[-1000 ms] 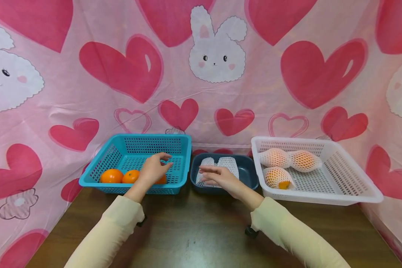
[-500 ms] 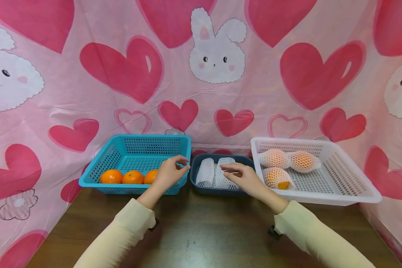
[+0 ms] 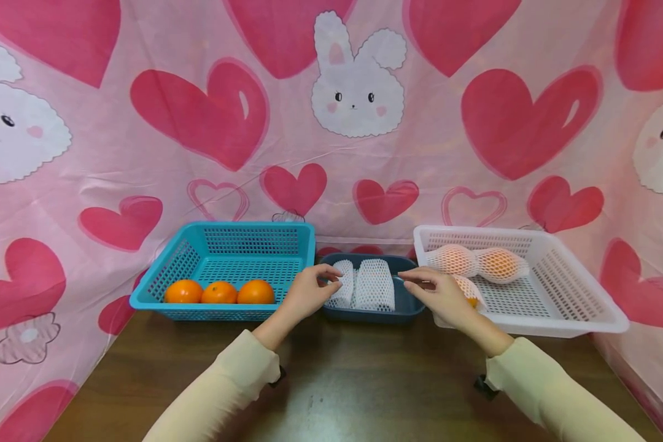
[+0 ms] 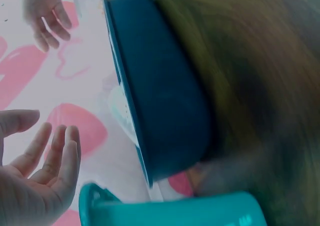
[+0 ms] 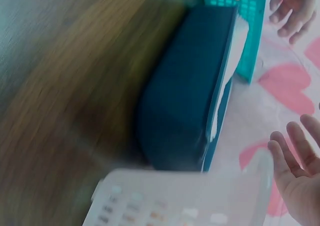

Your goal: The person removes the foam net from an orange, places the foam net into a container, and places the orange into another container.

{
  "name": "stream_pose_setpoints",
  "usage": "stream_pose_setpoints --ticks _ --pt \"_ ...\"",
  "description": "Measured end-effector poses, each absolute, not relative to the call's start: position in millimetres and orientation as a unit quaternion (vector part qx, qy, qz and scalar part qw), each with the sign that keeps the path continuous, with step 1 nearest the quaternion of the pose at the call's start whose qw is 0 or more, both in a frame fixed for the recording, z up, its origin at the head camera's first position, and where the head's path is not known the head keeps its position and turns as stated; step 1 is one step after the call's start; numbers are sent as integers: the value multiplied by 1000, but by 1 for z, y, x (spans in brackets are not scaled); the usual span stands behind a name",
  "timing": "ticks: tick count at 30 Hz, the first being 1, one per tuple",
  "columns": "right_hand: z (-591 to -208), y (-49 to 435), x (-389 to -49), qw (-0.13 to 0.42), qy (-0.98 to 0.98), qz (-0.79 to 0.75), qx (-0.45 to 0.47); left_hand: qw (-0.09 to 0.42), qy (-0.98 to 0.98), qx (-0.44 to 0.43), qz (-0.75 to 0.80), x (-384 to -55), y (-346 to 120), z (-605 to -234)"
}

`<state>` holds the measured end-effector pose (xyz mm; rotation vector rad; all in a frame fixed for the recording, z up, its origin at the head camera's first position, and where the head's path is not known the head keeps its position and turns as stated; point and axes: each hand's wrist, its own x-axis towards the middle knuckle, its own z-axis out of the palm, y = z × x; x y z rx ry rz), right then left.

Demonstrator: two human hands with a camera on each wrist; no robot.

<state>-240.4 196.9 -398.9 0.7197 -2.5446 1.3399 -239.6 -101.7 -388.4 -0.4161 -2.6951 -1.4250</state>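
In the head view my left hand (image 3: 308,288) hovers over the left end of the dark blue bin (image 3: 409,301), fingers relaxed and nothing held. Over that bin's right end, beside the white basket (image 3: 574,328), my right hand (image 3: 439,294) hangs with bent, loose fingers and no object in them. White foam net sleeves (image 3: 376,285) lie in the bin between the two hands. Both wrist views show the hands apart from the bin's wall (image 4: 160,91), with their fingers spread.
A turquoise basket (image 3: 304,258) on the left holds several oranges (image 3: 220,293) in a row along its front. Net-wrapped fruits (image 3: 500,265) lie in the white basket on the right. All stand on a brown wooden table (image 3: 364,380) before a patterned pink cloth (image 3: 287,141).
Both hands have moved to the right. The left went from over the turquoise basket to the bin's left end; the right went from over the net sleeves to the bin's right end.
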Motion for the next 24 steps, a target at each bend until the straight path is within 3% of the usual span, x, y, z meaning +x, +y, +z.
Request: stream_pose_setpoints --ticks 7,15,24 --pt "-395 222 -240 109 -871 434 202 8 -853 -141 -503 -243 -82 -394" --pt "-398 252 -246 143 -885 408 172 -61 -817 -110 -563 -244 -58 -401" --pt "-401 275 -249 127 -912 368 125 -123 -745 -87 -649 -244 -30 -412"
